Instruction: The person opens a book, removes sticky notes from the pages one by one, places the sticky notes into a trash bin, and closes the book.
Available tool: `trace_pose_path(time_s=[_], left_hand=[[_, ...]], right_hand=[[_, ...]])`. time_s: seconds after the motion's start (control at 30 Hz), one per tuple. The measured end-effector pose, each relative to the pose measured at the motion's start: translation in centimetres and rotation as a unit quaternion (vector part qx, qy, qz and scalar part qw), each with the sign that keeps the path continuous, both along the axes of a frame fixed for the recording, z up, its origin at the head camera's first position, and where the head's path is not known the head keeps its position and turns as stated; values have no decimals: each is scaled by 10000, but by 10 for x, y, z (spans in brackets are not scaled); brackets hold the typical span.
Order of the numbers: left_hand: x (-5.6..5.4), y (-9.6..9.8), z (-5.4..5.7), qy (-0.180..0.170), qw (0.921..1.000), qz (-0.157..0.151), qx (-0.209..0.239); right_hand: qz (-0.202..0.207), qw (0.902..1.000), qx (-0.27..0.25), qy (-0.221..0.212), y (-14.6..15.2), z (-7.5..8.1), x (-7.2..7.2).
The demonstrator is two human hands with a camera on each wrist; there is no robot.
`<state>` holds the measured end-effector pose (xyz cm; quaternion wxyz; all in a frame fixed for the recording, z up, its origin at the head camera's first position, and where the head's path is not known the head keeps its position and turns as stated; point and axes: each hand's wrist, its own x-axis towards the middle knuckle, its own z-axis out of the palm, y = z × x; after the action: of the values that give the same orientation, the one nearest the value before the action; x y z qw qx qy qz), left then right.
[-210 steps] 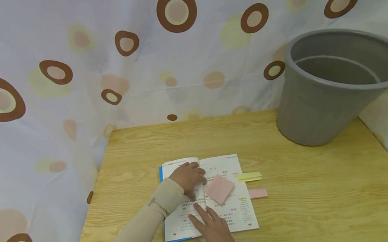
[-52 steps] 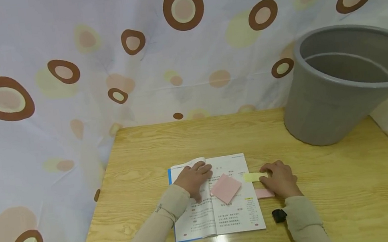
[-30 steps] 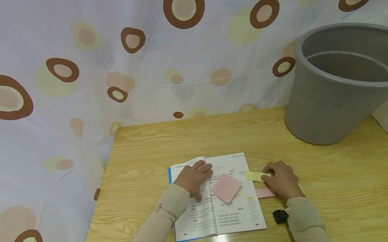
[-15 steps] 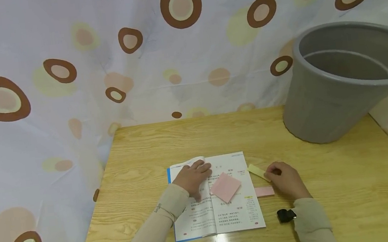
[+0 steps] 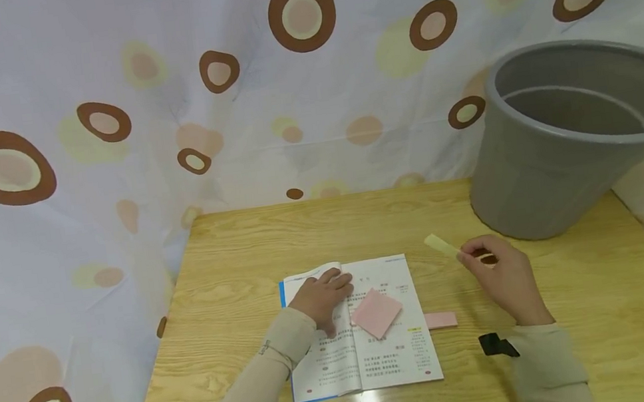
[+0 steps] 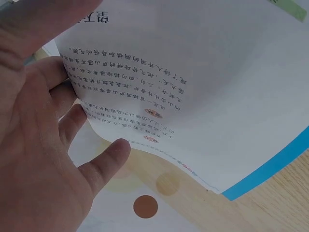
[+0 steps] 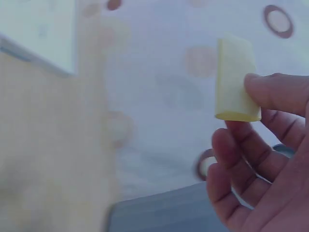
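An open book with printed pages and a blue cover edge lies on the wooden table. My left hand rests on its left page near the fold, fingers spread; the left wrist view shows the page bowed beside the fingers. Up off the table, right of the book, my right hand pinches a yellow sticky note between thumb and fingers. That note is folded over and points to the upper left in the head view. A pink square sticky note lies on the right page.
A pink paper strip sticks out from the book's right edge. The large grey bin stands at the table's back right. Behind is a patterned curtain. In the left wrist view a green strip shows at the page's top corner.
The right hand, on the book earlier, took hold of the yellow sticky note at the book's right edge, pulled it away and raised it up and right. The left hand stays on the page.
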<state>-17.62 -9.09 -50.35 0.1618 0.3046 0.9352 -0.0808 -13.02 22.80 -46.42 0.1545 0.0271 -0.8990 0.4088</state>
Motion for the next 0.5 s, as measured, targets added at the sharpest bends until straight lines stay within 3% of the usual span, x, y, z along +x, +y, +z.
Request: trace_pose_path(time_s=[0.13,0.3,0.4,0.5], left_hand=[[-1,0,-4,22,10000,22,49],[-1,0,-8,48,9999,5,124],[-2,0,-8,32,9999,36,109],[-2,0,-7,43,9999,42,105]], right_hand=[[10,9917,-411,1219,5,41,-1],[-349,9605,-438,2726,20,87,-5],[-745,9467,-186,3129,33,112,-9],[-1084,9407,285,3203,49,137,-15]])
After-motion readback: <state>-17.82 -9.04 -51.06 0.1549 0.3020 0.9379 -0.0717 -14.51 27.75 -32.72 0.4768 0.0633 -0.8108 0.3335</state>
